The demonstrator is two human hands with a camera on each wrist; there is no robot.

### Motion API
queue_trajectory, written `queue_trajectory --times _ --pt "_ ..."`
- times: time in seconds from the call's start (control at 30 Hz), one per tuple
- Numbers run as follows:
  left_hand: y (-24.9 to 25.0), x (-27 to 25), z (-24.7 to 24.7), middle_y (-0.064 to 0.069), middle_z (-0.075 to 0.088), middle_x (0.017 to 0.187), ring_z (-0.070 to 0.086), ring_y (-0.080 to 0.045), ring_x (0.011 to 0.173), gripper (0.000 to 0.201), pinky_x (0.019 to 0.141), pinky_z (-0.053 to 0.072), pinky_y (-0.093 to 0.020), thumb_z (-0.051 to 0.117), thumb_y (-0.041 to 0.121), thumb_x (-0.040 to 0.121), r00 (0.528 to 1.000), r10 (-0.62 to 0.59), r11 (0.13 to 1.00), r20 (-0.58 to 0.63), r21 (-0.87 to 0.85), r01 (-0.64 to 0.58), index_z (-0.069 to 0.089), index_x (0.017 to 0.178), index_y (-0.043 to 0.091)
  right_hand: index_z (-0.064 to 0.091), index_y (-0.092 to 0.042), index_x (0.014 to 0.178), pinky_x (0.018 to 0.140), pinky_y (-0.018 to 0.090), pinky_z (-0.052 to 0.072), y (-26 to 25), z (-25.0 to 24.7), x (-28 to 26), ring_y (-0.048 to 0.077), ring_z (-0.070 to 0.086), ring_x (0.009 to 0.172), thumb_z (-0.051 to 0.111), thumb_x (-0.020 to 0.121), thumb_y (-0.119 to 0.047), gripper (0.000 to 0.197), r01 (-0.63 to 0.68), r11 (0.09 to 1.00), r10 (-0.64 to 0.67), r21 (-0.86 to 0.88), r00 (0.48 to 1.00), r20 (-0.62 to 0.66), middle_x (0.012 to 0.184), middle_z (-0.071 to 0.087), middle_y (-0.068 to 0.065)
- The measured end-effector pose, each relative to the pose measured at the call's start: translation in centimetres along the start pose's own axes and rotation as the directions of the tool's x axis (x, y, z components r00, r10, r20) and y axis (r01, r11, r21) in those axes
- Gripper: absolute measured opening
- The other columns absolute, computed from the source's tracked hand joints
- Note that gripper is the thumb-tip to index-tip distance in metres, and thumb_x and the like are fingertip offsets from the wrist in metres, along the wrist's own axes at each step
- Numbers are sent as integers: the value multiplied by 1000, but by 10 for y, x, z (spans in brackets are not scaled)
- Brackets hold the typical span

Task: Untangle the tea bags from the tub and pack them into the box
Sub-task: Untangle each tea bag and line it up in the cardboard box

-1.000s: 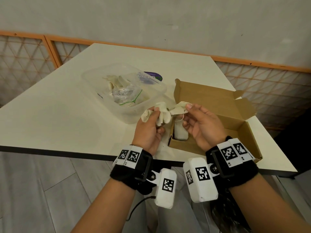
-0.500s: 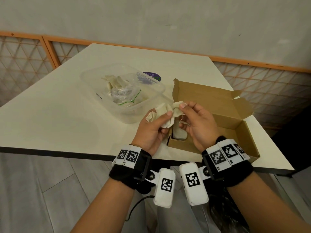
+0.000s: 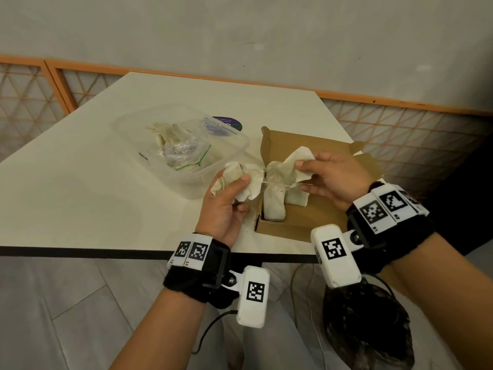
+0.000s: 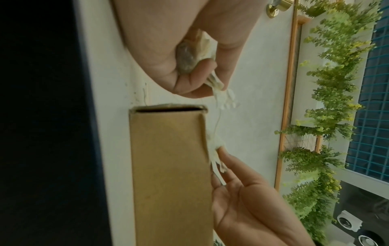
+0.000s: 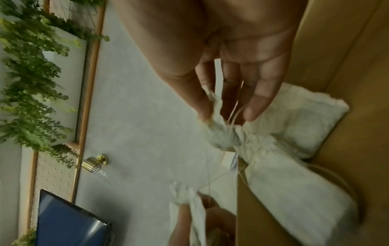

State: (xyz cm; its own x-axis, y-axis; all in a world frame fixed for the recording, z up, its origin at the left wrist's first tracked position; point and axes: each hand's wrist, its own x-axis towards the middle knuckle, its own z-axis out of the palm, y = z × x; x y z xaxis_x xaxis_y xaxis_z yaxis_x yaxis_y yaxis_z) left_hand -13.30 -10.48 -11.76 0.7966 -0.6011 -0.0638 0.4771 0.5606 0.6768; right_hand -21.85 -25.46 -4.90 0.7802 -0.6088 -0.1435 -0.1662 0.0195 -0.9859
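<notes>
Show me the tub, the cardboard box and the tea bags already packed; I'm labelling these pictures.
tub (image 3: 125, 124), head view, its clear far-left rim.
cardboard box (image 3: 301, 141), head view, its raised back wall.
packed tea bags (image 3: 273, 209), head view, the left bag's face.

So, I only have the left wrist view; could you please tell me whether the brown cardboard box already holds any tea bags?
Observer: Yes, the head view shows two white tea bags standing in the brown cardboard box's near end.
Operator: Thanks, and what does the clear plastic tub hold?
Observer: More pale tea bags and a crumpled clear plastic bag.
</notes>
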Motion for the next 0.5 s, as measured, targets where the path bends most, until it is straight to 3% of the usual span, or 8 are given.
queue_trajectory --times 0.1,0.17,0.23,0.37,0.5 --pt "1 0 0 5 62 74 55 -4 60 20 39 34 -14 57 1 86 1000 0 1000 -14 -23 -1 56 94 19 62 -12 89 62 20 56 -6 -12 2 16 63 80 60 88 -8 4 4 995 -4 -97 1000 6 91 64 7" --pt "1 2 -1 4 61 76 56 -4 59 21 39 35 -14 56 0 86 999 5 998 -37 -61 -7 55 94 19 62 -12 86 56 16 54 -10 -22 4 15 61 75 60 88 -9 3 42 959 -46 -282 999 -10 88 63 5" --pt "1 2 -2 5 63 74 57 -4 58 21 39 36 -14 56 -1 86 999 13 997 -49 -73 -17 56 92 19 63 -8 90 55 15 51 -16 -33 6 14 57 69 60 88 -12 6 77 852 -106 -519 994 -27 83 62 5" --pt "0 3 -2 6 64 73 59 -5 58 20 41 38 -15 56 0 86 999 6 998 -53 -61 -9 57 92 19 64 2 99 78 36 50 -26 -53 9 22 58 78 61 87 -20 25 84 630 -142 -772 990 -8 90 64 15" --pt "-1 4 -1 6 64 74 60 -4 58 20 42 38 -14 55 0 86 999 2 999 -46 -54 -5 57 90 20 71 -11 95 69 21 40 -32 -61 3 15 54 80 62 86 -27 20 133 383 -63 -914 991 118 88 65 4"
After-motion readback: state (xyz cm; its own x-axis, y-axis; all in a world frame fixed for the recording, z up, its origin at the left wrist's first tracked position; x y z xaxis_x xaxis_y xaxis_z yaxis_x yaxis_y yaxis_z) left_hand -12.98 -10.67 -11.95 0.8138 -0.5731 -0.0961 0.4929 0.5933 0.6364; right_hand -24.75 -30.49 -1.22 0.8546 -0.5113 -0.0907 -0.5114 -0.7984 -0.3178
